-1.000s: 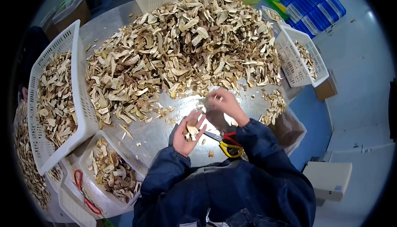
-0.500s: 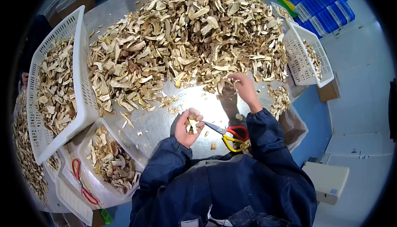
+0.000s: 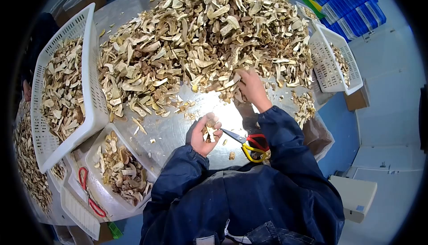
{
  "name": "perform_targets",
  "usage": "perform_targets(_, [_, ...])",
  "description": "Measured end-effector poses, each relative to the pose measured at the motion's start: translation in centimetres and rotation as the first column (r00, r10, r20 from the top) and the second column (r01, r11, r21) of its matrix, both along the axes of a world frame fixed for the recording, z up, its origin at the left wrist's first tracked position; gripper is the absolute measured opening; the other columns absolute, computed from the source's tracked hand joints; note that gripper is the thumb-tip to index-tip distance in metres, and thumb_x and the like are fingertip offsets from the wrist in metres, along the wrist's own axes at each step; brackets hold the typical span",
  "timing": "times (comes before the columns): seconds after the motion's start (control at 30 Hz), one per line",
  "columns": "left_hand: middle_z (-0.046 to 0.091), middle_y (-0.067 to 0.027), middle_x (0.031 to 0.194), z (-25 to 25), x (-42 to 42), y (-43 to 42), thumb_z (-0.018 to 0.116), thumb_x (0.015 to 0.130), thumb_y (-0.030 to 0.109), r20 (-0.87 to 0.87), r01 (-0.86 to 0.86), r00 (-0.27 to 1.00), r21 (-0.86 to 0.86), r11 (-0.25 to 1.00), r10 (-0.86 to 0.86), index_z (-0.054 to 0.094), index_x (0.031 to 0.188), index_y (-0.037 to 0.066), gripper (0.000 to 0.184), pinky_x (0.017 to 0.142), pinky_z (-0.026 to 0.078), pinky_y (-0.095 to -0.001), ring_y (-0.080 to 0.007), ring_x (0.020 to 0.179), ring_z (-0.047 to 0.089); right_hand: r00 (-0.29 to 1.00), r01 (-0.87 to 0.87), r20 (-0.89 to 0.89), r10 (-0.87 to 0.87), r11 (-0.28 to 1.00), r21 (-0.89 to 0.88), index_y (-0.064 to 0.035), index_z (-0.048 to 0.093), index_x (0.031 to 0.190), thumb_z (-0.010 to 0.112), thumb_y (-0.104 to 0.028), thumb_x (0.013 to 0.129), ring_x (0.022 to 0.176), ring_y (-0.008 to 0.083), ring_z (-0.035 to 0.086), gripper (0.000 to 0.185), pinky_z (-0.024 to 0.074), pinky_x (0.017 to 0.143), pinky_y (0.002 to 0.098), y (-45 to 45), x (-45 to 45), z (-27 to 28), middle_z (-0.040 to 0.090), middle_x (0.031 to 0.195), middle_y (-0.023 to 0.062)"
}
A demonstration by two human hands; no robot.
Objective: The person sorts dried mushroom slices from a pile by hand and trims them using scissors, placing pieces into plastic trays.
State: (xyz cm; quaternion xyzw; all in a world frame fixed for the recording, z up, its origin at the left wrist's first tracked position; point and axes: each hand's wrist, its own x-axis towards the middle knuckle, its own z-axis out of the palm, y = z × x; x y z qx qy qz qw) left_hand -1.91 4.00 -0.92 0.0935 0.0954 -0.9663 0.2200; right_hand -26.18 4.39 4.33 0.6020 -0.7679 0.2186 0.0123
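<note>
My left hand (image 3: 205,135) is cupped above the steel table with its fingers curled round a few dried mushroom slices (image 3: 208,133). At the front edge of a large heap of dried mushroom slices (image 3: 200,35), my right hand (image 3: 253,86) pinches a pale mushroom slice (image 3: 232,83) between thumb and fingers. Scissors (image 3: 248,144) with one red and one yellow handle lie on the table between my forearms, blades pointing toward my left hand. Small crumbs and bits are scattered in front of the heap.
A white basket (image 3: 91,89) of slices stands at left, with a white tub (image 3: 154,173) of slices below it and red-handled scissors (image 3: 83,178) alongside. Another white basket (image 3: 327,62) is at right. Blue crates (image 3: 352,13) are stacked behind. A person's hand (image 3: 27,91) shows at far left.
My right hand has moved left along the heap's edge and closed on a slice there. My left hand still holds its slices, almost in the same place.
</note>
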Motion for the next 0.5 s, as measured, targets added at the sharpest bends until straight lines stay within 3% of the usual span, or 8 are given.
perform_targets(0.07, [0.051, -0.0045, 0.092, -0.3, 0.0, 0.1, 0.043, 0.097, 0.023, 0.004, 0.000, 1.000, 0.010, 1.000, 0.000, 0.051, 0.103, 0.008, 0.018, 0.062, 0.042, -0.0265, -0.0154, 0.078, 0.046, 0.996, -0.091, -0.007, 0.092, 0.996, 0.015, -0.0044, 0.061, 0.094, 0.065, -0.013, 0.076, 0.085, 0.0347, 0.056, 0.021, 0.0469, 0.074, 0.0422, 1.0, 0.8, -0.6, 0.056, 0.090, 0.0157])
perform_targets(0.17, [0.051, -0.0046, 0.092, 0.2, 0.0, 0.0, 0.043, 0.097, 0.022, 0.014, 0.004, 1.000, 0.003, 1.000, -0.004, 0.051, 0.104, 0.009, 0.017, 0.062, 0.043, -0.0267, -0.0158, 0.079, 0.047, 0.998, -0.040, 0.061, 0.026, 0.971, 0.234, -0.0034, 0.061, 0.089, 0.065, -0.013, 0.076, 0.084, 0.0356, 0.055, 0.017, 0.0462, 0.073, 0.0421, 2.6, 3.0, 0.6, 0.055, 0.088, 0.0157])
perform_targets(0.2, [0.052, -0.0049, 0.093, 0.0, 0.0, 0.0, 0.043, 0.097, 0.022, -0.001, 0.004, 1.000, -0.002, 1.000, -0.004, 0.051, 0.105, 0.009, 0.017, 0.063, 0.043, -0.0268, -0.0159, 0.080, 0.047, 1.000, -0.013, 0.027, 0.005, 0.963, 0.271, -0.0034, 0.061, 0.092, 0.062, -0.007, 0.075, 0.088, 0.0348, 0.055, 0.018, 0.0462, 0.076, 0.0416, 2.9, 3.4, 0.6, 0.055, 0.090, 0.0157])
perform_targets(0.4, [0.053, -0.0050, 0.092, 0.1, 0.0, -0.1, 0.043, 0.097, 0.022, 0.025, -0.005, 1.000, 0.005, 1.000, 0.005, 0.052, 0.105, 0.009, 0.018, 0.062, 0.043, -0.0269, -0.0160, 0.078, 0.048, 0.982, -0.187, 0.022, 0.186, 0.981, 0.058, -0.0049, 0.060, 0.099, 0.055, 0.001, 0.070, 0.093, 0.0329, 0.053, 0.030, 0.0450, 0.082, 0.0401, 2.6, 4.5, 0.3, 0.056, 0.098, 0.0125])
perform_targets(0.5, [0.053, -0.0049, 0.092, -0.2, -0.1, -0.1, 0.043, 0.097, 0.022, 0.017, -0.010, 1.000, -0.003, 1.000, 0.010, 0.052, 0.105, 0.009, 0.018, 0.062, 0.043, -0.0271, -0.0158, 0.077, 0.048, 0.970, -0.239, 0.067, 0.232, 0.962, 0.134, -0.0051, 0.060, 0.099, 0.056, 0.000, 0.070, 0.095, 0.0328, 0.053, 0.030, 0.0449, 0.084, 0.0394, 2.6, 4.6, 0.9, 0.056, 0.104, 0.0107])
